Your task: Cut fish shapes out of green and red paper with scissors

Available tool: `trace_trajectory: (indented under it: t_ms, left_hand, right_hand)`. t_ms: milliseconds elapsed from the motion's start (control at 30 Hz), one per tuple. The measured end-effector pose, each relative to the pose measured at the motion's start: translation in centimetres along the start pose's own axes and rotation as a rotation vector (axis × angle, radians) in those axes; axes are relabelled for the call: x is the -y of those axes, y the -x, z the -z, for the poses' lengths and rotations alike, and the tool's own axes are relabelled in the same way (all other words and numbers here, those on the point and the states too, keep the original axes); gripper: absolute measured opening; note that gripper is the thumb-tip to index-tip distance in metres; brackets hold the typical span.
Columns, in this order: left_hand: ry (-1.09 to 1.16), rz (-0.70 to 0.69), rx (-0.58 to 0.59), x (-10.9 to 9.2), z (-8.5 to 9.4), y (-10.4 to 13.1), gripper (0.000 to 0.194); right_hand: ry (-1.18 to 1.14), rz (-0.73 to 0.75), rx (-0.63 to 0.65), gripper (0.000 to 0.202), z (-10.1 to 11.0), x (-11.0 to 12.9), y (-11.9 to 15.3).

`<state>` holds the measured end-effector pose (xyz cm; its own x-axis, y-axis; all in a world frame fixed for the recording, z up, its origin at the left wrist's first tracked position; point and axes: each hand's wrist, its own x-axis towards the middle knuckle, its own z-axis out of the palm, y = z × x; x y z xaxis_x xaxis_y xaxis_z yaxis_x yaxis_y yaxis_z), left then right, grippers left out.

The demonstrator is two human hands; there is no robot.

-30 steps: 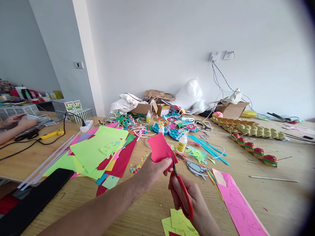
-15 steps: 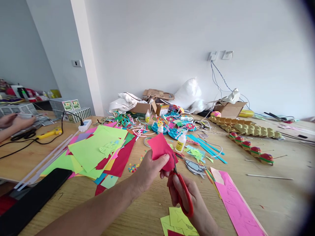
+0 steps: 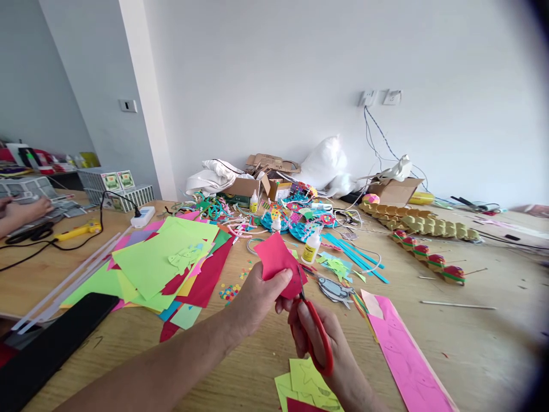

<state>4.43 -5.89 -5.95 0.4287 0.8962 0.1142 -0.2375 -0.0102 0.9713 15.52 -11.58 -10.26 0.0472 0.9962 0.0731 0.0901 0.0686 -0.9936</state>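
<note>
A piece of red paper point(image 3: 274, 257) is pinched in my left hand point(image 3: 257, 300), thumb on top and fingers beneath. My right hand point(image 3: 332, 343) grips red-handled scissors point(image 3: 328, 349), fingers through the loops. The dark blades sit at the right edge of the red paper, partly hidden by it. Below my hands lie yellow-green paper pieces point(image 3: 306, 380) with pencilled outlines, overlapped by a bit of dark red paper. Just beyond stand a glue bottle point(image 3: 311, 247) and a grey paper fish point(image 3: 334, 289).
Coloured paper sheets point(image 3: 150, 260) are heaped on the left, behind a long black object point(image 3: 60, 349). A pink drawn-on strip point(image 3: 407, 355) and egg-carton caterpillars point(image 3: 429, 260) lie right. Another person's hands point(image 3: 26, 214) work at far left, near a yellow glue gun point(image 3: 79, 230).
The view has shifted slightly, so the table contents sit a little further left. Both hands keep their hold, with the scissors still at the red paper's right edge.
</note>
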Motion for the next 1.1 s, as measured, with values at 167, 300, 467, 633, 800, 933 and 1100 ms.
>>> trace_trajectory:
  t_ms: [167,300,467,633,800,933,1100]
  left_hand:
    - [-0.002,0.002,-0.022,-0.07,-0.09,0.09,0.020]
    - [-0.003,0.001,-0.023,-0.15,-0.14,0.13,0.022]
    - [0.001,0.021,-0.031,-0.24,-0.17,0.12,0.020]
    - [-0.003,0.033,0.008,-0.17,-0.04,0.07,0.020]
    - [-0.006,0.029,0.022,-0.17,0.08,0.00,0.020]
    - [-0.038,0.028,0.038,-0.47,0.17,-0.08,0.020]
    - [-0.068,0.025,0.069,-0.63,0.50,-0.17,0.021]
  right_hand:
    - [-0.004,0.001,0.000,0.049,0.05,-0.02,0.10]
    - [-0.009,-0.005,0.001,0.048,0.03,-0.02,0.17]
    - [0.021,-0.013,0.002,0.049,0.11,-0.04,-0.01]
    - [0.019,0.008,0.020,0.048,0.29,0.05,-0.14]
    - [0.005,0.008,0.007,0.048,0.32,0.02,0.04]
    - [-0.003,-0.006,0.012,0.048,0.32,0.07,0.04]
    - [0.019,-0.011,0.023,0.048,0.36,0.00,0.05]
